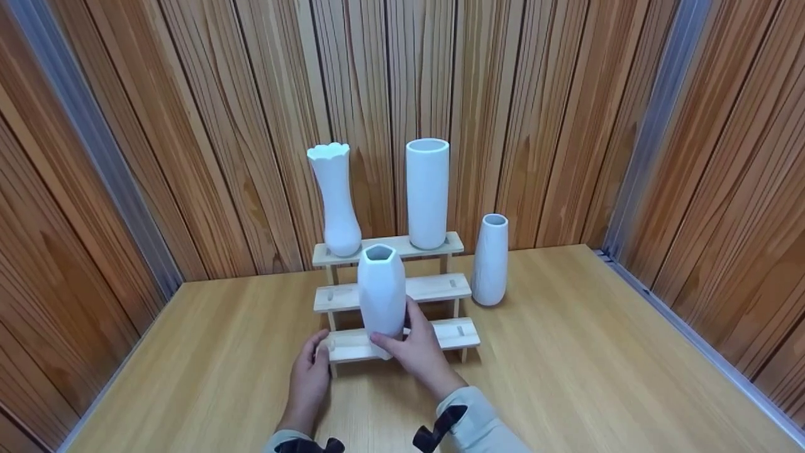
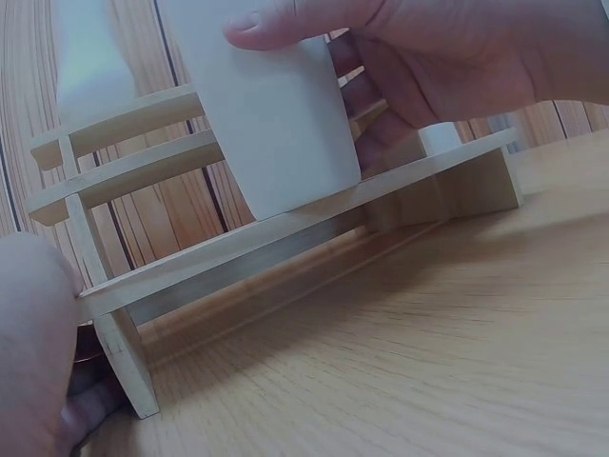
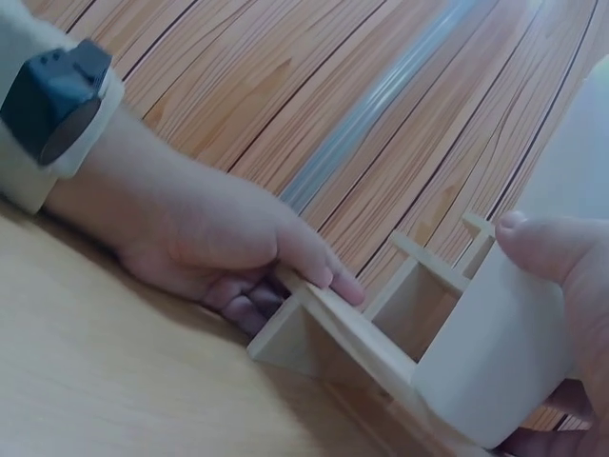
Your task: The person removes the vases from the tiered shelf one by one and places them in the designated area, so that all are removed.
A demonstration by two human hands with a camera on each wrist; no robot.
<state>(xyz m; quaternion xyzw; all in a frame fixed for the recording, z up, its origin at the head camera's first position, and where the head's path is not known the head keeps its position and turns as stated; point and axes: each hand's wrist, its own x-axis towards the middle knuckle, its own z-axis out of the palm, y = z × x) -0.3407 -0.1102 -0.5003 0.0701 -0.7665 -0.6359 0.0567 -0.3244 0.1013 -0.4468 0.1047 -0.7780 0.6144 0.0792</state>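
Head view: the right hand [image 1: 422, 349] comes in from about 5 o'clock of the faceted vase [image 1: 380, 289] and is clamped on its lower body, thumb in front. At the vase's 8 o'clock, the left hand [image 1: 309, 380] is at the end of the lowest shelf [image 1: 456, 333] of a stepped wooden rack [image 1: 434, 287] on the table [image 1: 566, 352]. A scalloped vase [image 1: 338, 207] and a cylindrical vase [image 1: 427, 195] stand on the top shelf at 11 and 1 o'clock; a slender vase [image 1: 491, 261] stands on the table, between 2 and 3. The step in hand looks like positioning the faceted vase at that lowest shelf; the next move would call for a level base, well back from the front edge, before the grip loosens.

Left wrist view: the base meets the lowest shelf's edge in the picture; whether it bears weight I cannot tell. The vase is smooth, white and roughly upright, narrowing downward.

Right wrist view: towards 8 o'clock, the left hand's fingers curl round the shelf's end, apparently steadying the rack.
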